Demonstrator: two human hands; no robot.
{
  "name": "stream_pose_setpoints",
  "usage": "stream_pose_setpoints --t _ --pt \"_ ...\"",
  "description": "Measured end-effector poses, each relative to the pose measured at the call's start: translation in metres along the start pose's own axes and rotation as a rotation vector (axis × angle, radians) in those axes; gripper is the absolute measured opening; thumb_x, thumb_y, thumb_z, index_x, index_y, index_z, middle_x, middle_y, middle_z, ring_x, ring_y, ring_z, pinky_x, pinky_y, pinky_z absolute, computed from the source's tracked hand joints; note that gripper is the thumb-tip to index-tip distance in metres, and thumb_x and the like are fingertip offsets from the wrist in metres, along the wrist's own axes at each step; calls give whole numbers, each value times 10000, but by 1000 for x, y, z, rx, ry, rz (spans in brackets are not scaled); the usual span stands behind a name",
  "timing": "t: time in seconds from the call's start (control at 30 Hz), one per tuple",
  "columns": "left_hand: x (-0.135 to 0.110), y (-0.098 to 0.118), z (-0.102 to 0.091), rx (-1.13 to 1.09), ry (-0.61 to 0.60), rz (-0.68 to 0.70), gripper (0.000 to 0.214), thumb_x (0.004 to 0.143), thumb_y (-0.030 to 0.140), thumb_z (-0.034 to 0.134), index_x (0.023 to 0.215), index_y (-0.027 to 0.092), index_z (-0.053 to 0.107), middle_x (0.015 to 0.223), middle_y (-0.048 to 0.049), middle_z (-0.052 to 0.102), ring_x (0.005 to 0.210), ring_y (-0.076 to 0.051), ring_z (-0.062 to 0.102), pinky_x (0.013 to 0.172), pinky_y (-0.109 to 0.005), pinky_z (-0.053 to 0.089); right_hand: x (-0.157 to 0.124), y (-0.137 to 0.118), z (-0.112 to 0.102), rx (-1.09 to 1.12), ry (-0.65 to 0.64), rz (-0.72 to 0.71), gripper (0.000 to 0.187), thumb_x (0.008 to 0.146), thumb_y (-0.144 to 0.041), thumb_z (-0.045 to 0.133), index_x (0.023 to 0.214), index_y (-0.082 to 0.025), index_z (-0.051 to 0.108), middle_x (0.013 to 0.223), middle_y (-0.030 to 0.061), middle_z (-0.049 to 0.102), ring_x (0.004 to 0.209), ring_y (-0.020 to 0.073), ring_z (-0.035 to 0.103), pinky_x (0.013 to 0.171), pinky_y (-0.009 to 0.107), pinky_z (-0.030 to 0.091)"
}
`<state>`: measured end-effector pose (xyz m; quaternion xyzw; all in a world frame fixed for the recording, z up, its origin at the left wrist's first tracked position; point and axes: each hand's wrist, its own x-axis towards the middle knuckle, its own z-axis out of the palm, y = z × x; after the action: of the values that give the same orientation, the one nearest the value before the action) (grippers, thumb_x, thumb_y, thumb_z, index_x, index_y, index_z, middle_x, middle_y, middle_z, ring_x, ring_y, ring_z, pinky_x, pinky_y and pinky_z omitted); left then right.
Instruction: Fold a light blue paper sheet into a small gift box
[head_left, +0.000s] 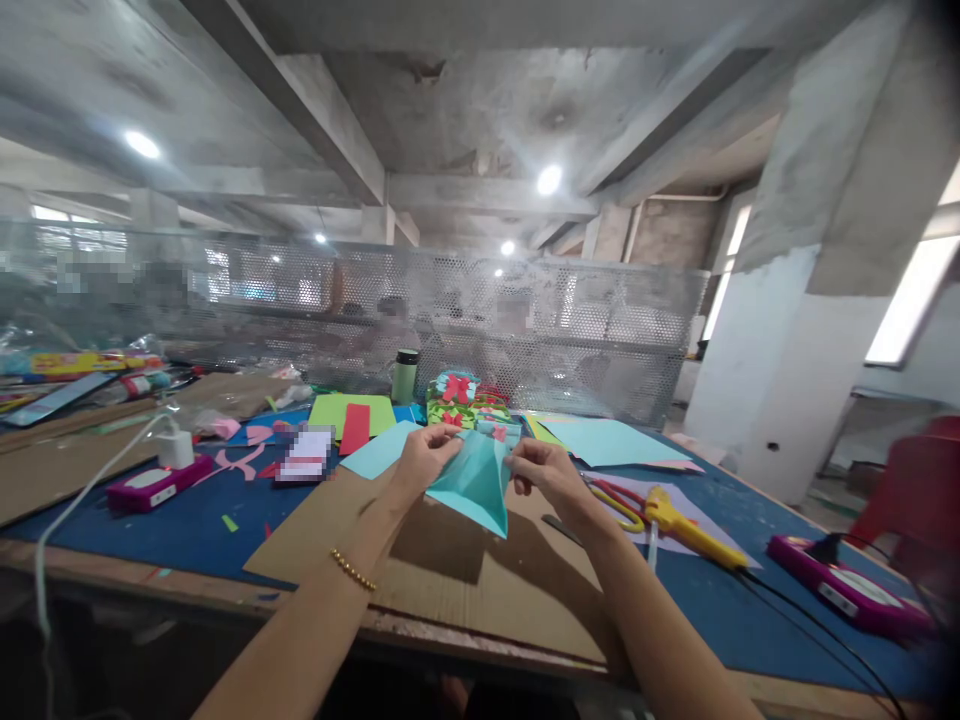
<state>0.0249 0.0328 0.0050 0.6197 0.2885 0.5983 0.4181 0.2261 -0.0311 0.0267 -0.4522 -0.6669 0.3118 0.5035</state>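
Observation:
A folded light-blue paper bag (474, 482) is held up above a sheet of brown cardboard (450, 580). My left hand (429, 452) pinches its upper left edge, and my right hand (541, 470) pinches its right side. A small pink piece (499, 433) shows at the top of the paper. Just behind it stand green and blue paper pieces with red bows (457, 388). To the right of my right hand lie yellow-and-red-handled scissors (619, 500) and a yellow glue gun (694, 530).
Light-blue sheets (622, 440) lie at the back right. Purple power strips sit at left (161, 483) and right (847, 590), with trailing cords. A phone (304, 455), a green bottle (405, 378) and paper scraps are around. A perforated metal screen (600, 330) stands behind the table.

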Motion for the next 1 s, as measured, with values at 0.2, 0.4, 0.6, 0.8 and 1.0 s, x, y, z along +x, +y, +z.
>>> stream_pose_setpoints --t 0.2,0.4,0.6,0.8,1.0 --pt "2 -2 -1 -13 5 -52 164 633 265 695 742 155 751 670 -13 682 634 -152 560 617 -247 415 1 2 0 -1 6 9 220 716 -316 679 590 -186 553 445 -35 561 400 92 491 434 223 354" --pt "4 -8 -3 -24 7 -76 180 650 303 682 731 162 759 655 -12 683 634 -161 564 606 -251 415 1 2 0 -8 4 13 227 724 -317 681 589 -188 551 441 -33 562 404 93 492 438 223 355" --pt "3 -6 -3 -26 17 -67 205 662 299 675 790 156 748 644 -1 662 585 -137 533 555 -232 384 1 3 1 -11 -3 3 252 720 -351 692 592 -192 544 443 -34 560 398 93 482 432 227 355" --pt "0 1 -4 1 20 -51 169 630 223 654 788 177 691 547 53 555 476 -94 427 480 -204 302 2 5 1 -18 -3 4 273 729 -378 692 595 -192 543 444 -40 546 401 96 493 429 226 364" --pt "-1 4 -3 56 60 -63 103 660 253 616 670 172 679 510 39 526 497 -113 432 494 -224 302 4 8 2 -28 -5 -6 272 723 -383 692 599 -195 540 442 -48 533 390 91 481 421 225 364"
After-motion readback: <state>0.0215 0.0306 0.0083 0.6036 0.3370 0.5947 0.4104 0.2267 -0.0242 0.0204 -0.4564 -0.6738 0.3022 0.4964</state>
